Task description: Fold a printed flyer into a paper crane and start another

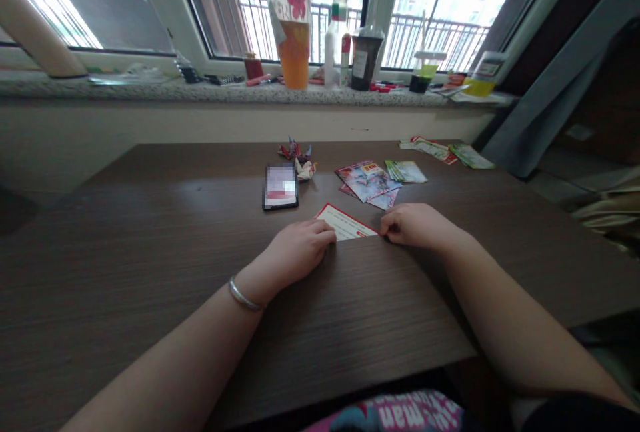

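Note:
A folded white paper with a red border [345,222] lies flat on the dark wooden table [150,272]. My left hand [299,251], with a silver bangle on the wrist, rests curled on the paper's left corner, fingers pressed together on it. My right hand [413,225] pinches the paper's right corner against the table. Both hands press along the paper's near edge.
A phone [281,187] lies beyond the paper, with small folded paper figures [299,157] behind it. Colourful leaflets [370,182] and more sheets [435,149] lie to the right. Drink cups [293,39] and bottles [336,35] stand on the windowsill.

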Motion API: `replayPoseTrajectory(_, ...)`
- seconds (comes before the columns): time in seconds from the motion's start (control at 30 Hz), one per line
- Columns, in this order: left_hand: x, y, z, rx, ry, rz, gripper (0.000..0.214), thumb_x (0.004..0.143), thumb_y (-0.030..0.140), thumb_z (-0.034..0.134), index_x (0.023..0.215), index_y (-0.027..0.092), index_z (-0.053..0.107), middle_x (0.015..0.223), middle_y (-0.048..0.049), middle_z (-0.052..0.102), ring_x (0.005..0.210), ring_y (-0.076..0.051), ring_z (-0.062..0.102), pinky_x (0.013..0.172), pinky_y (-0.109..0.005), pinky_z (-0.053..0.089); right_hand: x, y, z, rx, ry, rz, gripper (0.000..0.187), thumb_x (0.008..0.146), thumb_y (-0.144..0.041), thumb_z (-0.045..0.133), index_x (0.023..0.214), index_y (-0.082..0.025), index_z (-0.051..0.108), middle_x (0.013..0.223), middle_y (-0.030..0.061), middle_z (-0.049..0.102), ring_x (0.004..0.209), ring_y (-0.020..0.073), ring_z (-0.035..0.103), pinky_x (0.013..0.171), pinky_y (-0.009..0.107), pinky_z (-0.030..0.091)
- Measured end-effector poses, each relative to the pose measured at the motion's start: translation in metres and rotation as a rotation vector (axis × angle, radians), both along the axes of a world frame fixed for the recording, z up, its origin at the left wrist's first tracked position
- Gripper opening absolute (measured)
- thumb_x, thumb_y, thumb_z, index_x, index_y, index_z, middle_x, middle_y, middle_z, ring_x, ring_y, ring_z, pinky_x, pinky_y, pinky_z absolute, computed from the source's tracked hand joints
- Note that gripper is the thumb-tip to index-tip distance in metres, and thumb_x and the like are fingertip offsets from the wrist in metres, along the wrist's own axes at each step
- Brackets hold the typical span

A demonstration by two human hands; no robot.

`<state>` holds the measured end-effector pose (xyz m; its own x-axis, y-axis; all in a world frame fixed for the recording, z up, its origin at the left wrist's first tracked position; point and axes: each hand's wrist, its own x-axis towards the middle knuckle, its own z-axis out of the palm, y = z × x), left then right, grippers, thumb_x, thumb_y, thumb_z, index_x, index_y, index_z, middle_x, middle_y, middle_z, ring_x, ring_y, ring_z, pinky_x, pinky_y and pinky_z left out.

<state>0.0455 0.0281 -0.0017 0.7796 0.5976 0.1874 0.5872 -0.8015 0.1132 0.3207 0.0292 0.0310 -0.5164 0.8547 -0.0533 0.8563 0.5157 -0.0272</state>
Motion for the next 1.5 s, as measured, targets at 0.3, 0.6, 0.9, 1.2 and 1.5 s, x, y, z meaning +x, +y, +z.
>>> replayPoseTrajectory(0.3,-0.001,-0.001,0.000,0.029,-0.006,-0.028,0.024,0.088,0.012,0.047,0.103,0.019,0.064,0.111,-0.0072,0.065,0.104,-0.020,0.060,0.091,-0.035,0.050,0.005,0.007,-0.009,0.037,0.126,0.034,0.017,0.081,-0.016,0.056,0.086,-0.022,0.071,0.089,0.0026,0.071,0.080,0.0165,0.064,0.069,0.027,0.046)
replayPoseTrajectory(0.6,0.004,-0.004,-0.005,0.120,-0.007,-0.011,0.028,0.090,0.018,0.049,0.115,0.023,0.060,0.120,-0.0054,0.062,0.114,-0.024,0.056,0.102,-0.044,0.040,-0.034,-0.001,-0.025,0.121,0.247,0.356,0.027,0.088,-0.019,0.054,0.109,-0.022,0.070,0.113,0.0066,0.068,0.103,0.0210,0.059,0.093,0.037,0.047)
replayPoseTrajectory(0.9,0.009,-0.007,0.000,0.150,0.005,0.029,0.026,0.090,0.020,0.049,0.113,0.024,0.060,0.114,-0.0071,0.063,0.112,-0.025,0.057,0.106,-0.050,0.033,-0.043,-0.004,-0.023,0.202,0.172,0.325,0.023,0.089,-0.019,0.053,0.102,-0.021,0.072,0.110,0.0088,0.068,0.098,0.0213,0.060,0.087,0.036,0.049)
replayPoseTrajectory(1.2,0.001,-0.010,0.009,0.179,0.090,0.025,0.022,0.090,0.022,0.050,0.109,0.025,0.062,0.106,-0.0058,0.063,0.105,-0.025,0.057,0.103,-0.050,0.035,-0.043,-0.007,-0.022,0.181,0.177,0.308,0.023,0.088,-0.019,0.053,0.099,-0.022,0.072,0.112,0.0058,0.068,0.100,0.0210,0.060,0.090,0.036,0.048)
replayPoseTrajectory(1.5,-0.004,-0.009,0.014,0.193,0.139,0.016,0.025,0.088,0.025,0.053,0.111,0.028,0.062,0.105,-0.0070,0.061,0.100,-0.026,0.055,0.095,-0.046,0.039,-0.042,-0.008,-0.021,0.177,0.167,0.305,0.023,0.088,-0.019,0.052,0.098,-0.023,0.072,0.112,0.0049,0.069,0.100,0.0210,0.060,0.089,0.035,0.048)
